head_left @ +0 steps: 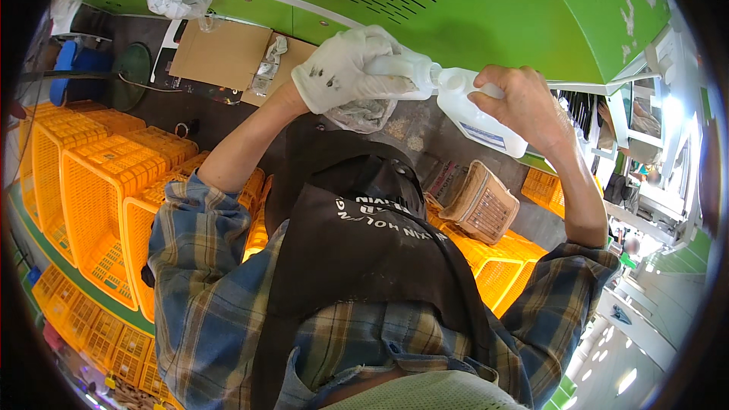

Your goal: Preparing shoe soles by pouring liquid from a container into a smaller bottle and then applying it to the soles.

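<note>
My left hand (342,68), in a stained white glove, is closed around a white plastic bottle (412,74) lying on its side. Its neck points right and meets the mouth of a second container, a white plastic jug (469,114) with a label low on its side. My bare right hand (524,99) grips that jug by its handle, keeping it tilted with its mouth up and to the left. The two openings are touching or nearly so; I cannot tell if liquid passes between them. Both containers are held up in front of a green metal panel (486,23).
Stacked orange plastic crates (95,182) stand at the left, with more orange crates (501,262) at the right. A woven-backed seat (482,201) is beside me. Flattened cardboard (220,57), a blue bin (80,68) and a hanging white plastic bag (178,0) are at the far left.
</note>
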Available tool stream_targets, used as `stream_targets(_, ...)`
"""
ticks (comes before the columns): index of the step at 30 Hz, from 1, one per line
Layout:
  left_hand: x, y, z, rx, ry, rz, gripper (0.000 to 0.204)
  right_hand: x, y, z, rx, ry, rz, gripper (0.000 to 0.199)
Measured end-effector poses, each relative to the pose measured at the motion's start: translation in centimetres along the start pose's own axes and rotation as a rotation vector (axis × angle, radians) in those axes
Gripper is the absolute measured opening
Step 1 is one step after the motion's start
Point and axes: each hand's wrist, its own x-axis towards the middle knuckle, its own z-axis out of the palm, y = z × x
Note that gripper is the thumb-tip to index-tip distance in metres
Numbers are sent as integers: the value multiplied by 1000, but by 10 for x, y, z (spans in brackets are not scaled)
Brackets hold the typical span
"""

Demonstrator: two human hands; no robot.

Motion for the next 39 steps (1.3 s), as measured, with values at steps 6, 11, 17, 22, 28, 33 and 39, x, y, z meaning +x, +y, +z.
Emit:
stream_targets(6,-1,-6,4,28,37,88,32,0,1,0,-12,-6,-8,25)
stream_targets(11,-1,-8,5,74,58,134,33,1,2,0,-10,-13,-12,25)
stream_targets(17,3,0,5,-9,133,25,42,2,2,-1,-24,-16,-8,25)
stream_targets(22,3,0,4,-33,123,6,45,2,4,-1,-32,-18,-7,25)
stream_targets(28,2,-7,9,10,125,35,46,4,4,0,-54,-35,-6,25)
stream_targets(33,0,-6,10,7,133,20,46,3,3,-1,-39,-49,1,25)
stream_targets(39,4,0,6,-47,116,1,43,3,4,-1,-56,-12,-37,25)
